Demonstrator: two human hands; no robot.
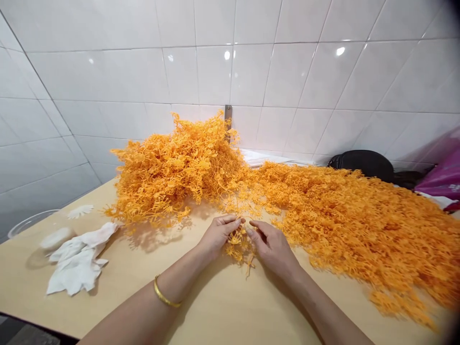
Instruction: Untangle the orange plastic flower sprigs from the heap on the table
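Just above the table, my left hand (216, 235) pinches an orange artificial plant sprig (235, 250) between thumb and fingers. The sprig's branched, star-like tips hang down between my hands. My right hand (275, 247) is close beside it, fingers curled and thumb near the index fingertip. Whatever is in that pinch is too small to make out. Behind my left hand rises a tall heap of orange sprigs (172, 167). A wide, flatter pile of orange sprigs (362, 220) spreads to the right.
A crumpled white cloth (77, 261) lies on the pale wooden table (143, 282) at left. Near it are a white rounded object (56, 238), a white scalloped piece (80, 211) and a clear rim (30, 221). A black case (362, 163) and purple bag (442, 172) sit back right, before a tiled wall (251, 72).
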